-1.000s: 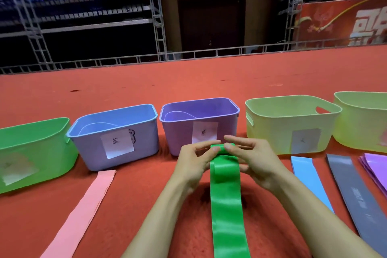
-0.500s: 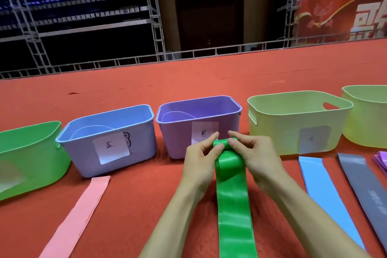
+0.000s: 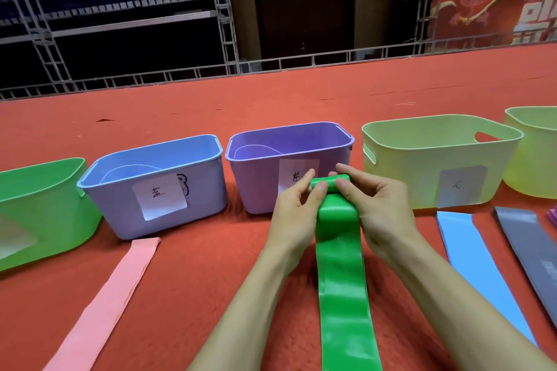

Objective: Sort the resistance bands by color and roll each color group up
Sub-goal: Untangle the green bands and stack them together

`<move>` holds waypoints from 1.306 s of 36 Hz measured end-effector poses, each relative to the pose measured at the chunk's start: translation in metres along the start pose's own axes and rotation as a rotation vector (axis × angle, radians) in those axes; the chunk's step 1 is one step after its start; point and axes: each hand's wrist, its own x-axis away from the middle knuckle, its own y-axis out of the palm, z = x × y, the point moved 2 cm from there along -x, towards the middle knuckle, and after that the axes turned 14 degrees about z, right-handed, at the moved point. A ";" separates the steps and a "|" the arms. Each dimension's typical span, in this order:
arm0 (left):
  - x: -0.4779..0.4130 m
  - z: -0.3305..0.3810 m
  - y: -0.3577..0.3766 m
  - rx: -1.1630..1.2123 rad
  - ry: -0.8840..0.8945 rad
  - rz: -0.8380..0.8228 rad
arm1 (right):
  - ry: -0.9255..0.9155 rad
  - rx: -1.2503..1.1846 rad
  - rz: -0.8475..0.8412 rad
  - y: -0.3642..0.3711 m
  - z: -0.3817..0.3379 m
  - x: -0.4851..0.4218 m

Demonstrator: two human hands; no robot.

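My left hand (image 3: 297,211) & right hand (image 3: 376,208) were both clamped on the far end of the green band (image 3: 340,280), thumbs + fingertips pinching the small roll (image 3: 330,182) just in front of the purple bin (image 3: 259,190). The rest of the band lay flat on the red carpet (image 3: 211,265), running back toward me btw my forearms.

Risks, as I judged them:
- Roll was only a few turns thick, so any slack in the pinch & the springy band would prob. uncoil.
- If one hand turned faster than the other, the roll would go cone-shaped, w/ edges stepping out to one side.
- The loose tail looked a bit rippled near me. Rolling over a ripple would trap a crease & fatten the roll unevenly.
- Carpet pile could drag on the band & pull it off-line.
- Purple bin sat v. close on the far side, so knuckles could bump it.

The pink band (image 3: 120,280) lay well to the left, and the blue band (image 3: 470,256) & grey band (image 3: 530,250) to the right. All were apart from mine, so mixing colours seemed unlikely.
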 end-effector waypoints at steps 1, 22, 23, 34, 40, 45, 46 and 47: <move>-0.001 0.000 0.000 -0.016 0.006 -0.013 | 0.001 -0.004 -0.004 0.000 0.000 0.000; 0.001 0.006 -0.009 0.099 0.015 -0.018 | 0.190 -0.106 -0.057 -0.001 -0.003 0.001; 0.001 0.006 -0.009 0.108 0.017 -0.025 | 0.203 -0.104 -0.058 -0.001 -0.003 0.001; 0.002 0.010 -0.011 0.181 0.008 -0.052 | 0.222 -0.035 -0.097 -0.001 -0.006 0.004; 0.004 0.012 -0.011 0.137 0.056 -0.069 | 0.147 0.058 -0.040 0.000 -0.003 0.002; 0.005 0.014 -0.012 0.126 0.065 -0.059 | 0.116 0.098 -0.039 0.000 0.000 0.001; 0.005 0.015 -0.012 0.125 0.065 -0.059 | 0.104 0.108 -0.038 0.000 0.000 0.001; 0.006 0.015 -0.012 0.120 0.069 -0.057 | 0.094 0.115 -0.040 0.000 0.000 0.001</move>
